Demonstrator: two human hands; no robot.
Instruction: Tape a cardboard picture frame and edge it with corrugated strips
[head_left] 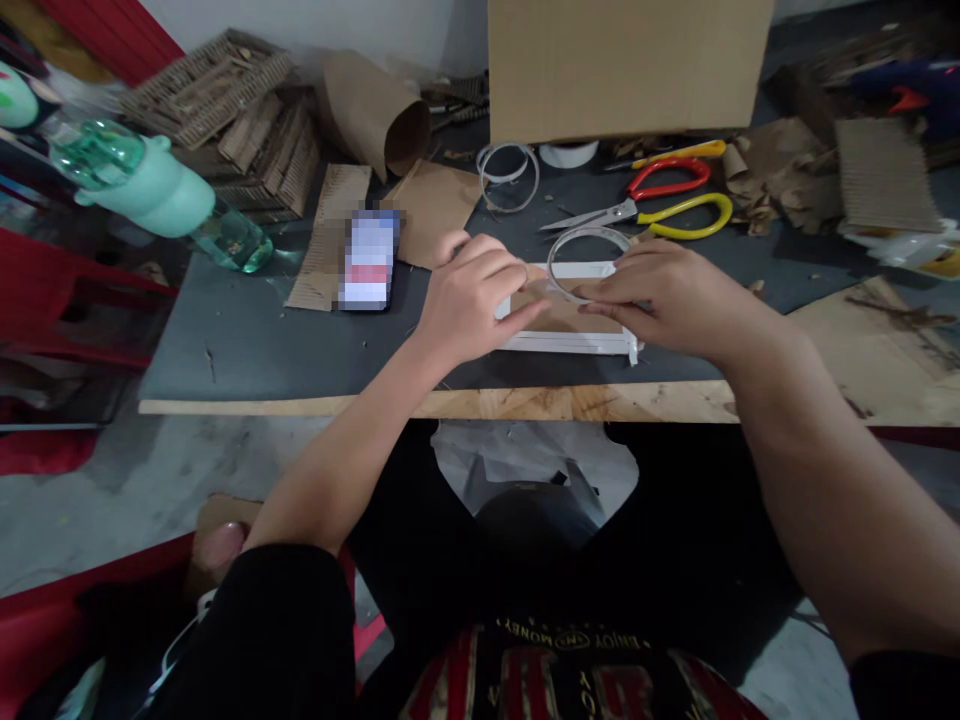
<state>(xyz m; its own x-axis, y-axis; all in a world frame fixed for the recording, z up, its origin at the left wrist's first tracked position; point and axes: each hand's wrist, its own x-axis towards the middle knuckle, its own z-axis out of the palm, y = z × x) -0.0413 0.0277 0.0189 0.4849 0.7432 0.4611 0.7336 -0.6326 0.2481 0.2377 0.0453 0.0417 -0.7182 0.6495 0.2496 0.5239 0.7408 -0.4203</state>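
Over the table's front part lies a flat brown panel with white edging (570, 342). Above it, my right hand (667, 295) pinches a roll of thin tape (553, 262), a pale ring standing tilted between the two hands. My left hand (480, 290) is at the panel's left side, its thumb and fingertips drawn together near the ring's left edge; whatever is between them is too small to name. The panel's lower right corner has a white end sticking out past the edge.
Scissors with red and yellow handles (637, 208) lie behind the panel, beside another ring-shaped roll (510, 178). A phone (369, 260), a green bottle (150, 190) and stacked corrugated pieces (262, 150) are at left. A cardboard box (630, 70) stands behind.
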